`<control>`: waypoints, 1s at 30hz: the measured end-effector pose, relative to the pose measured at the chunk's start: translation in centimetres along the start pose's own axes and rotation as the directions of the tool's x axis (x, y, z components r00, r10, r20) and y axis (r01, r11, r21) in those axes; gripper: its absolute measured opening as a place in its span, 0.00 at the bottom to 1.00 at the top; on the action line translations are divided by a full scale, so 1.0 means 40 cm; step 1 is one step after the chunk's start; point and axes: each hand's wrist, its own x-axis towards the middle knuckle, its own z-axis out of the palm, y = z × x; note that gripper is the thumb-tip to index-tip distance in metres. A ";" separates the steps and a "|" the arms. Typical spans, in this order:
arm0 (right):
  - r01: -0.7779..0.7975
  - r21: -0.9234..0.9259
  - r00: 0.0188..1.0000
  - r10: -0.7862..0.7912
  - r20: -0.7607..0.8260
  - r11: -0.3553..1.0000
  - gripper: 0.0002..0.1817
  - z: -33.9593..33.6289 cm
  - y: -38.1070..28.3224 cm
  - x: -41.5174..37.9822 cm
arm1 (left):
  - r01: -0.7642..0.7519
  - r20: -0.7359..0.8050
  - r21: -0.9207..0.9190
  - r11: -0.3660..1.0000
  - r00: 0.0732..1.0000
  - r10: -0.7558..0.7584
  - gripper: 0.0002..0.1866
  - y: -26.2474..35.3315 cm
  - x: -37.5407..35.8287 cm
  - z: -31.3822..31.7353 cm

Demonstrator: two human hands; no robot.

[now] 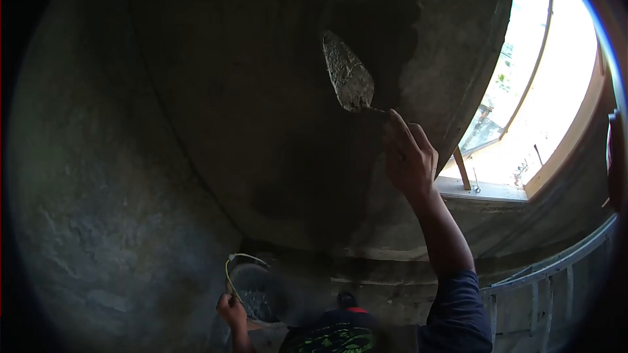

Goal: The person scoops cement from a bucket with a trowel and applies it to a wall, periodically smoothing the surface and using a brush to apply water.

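My right hand is raised in front of the wall, its fingers closed around the handle of a pointed trowel. The blade is coated with grey mortar and points up and to the left. Down at the lower left, my left hand grips a bucket at its side, where the thin pale handle meets the rim. Wet grey material shows inside the bucket. Behind the trowel, the wall carries darker, damp-looking patches.
A bright window with a wooden frame stands open at the right. Below it, a metal ladder lies along the lower right. Another rough grey wall meets the first in a corner at the left. A ledge runs along the wall's foot.
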 end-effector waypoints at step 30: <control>0.180 -0.342 0.957 -0.083 0.279 0.922 0.26 -0.012 0.064 0.064 | 0.089 0.065 -0.006 0.996 0.994 -0.089 0.10 -0.088 0.052 -0.011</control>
